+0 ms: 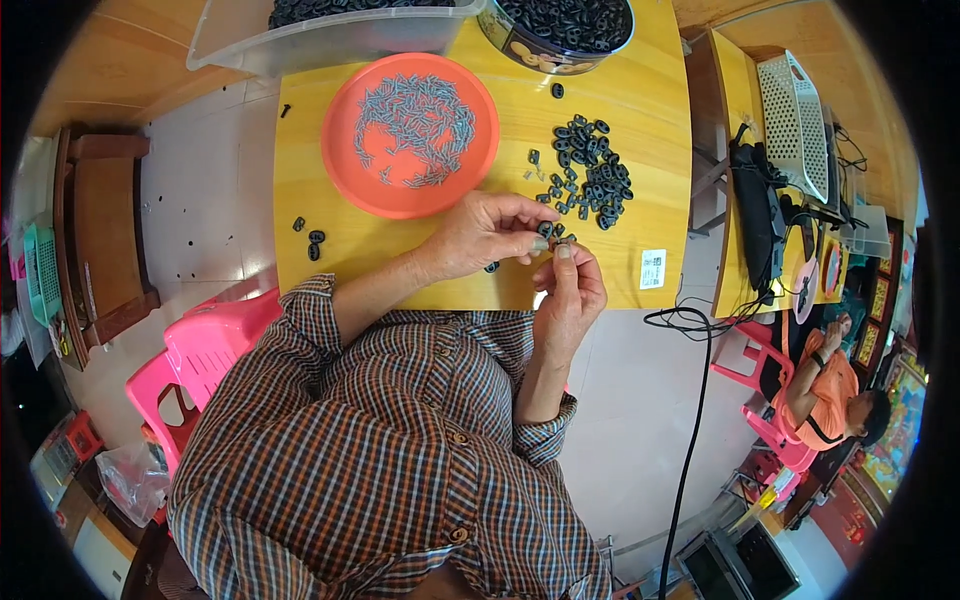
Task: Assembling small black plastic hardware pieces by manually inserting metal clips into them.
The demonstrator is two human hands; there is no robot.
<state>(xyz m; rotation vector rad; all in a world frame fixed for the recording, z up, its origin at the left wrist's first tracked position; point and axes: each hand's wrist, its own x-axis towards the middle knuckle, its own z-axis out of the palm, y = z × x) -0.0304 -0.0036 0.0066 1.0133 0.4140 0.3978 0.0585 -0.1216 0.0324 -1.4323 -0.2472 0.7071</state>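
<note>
I am holding a small black ring (546,230) between the fingertips of both hands, just above the near edge of the yellow table (660,130). My left hand (485,235) is pinching the ring from the left, fingers curled in around it. My right hand (572,290) is coming up from below with the thumb and forefinger closed at the same spot; I cannot tell whether it is gripping the ring itself or a small pin pressed into it, since the piece is too small to make out.

Just beyond my fingers a loose pile of black rings (590,175) is lying on the table, with a few small grey pins scattered at its left side. To the left of that pile an orange plate (375,195) is sitting, holding a heap of grey pins (415,130). A few stray black rings (312,238) are lying near the table's left edge.

At the far edge a clear plastic tub (330,40) and a round tin (560,35) are both holding more black rings. My checked shirt sleeves are filling the lower part of the view. A pink plastic chair (205,345) is standing to my left. On the right, well apart, another person in an orange top (825,390) is sitting on a pink chair.
</note>
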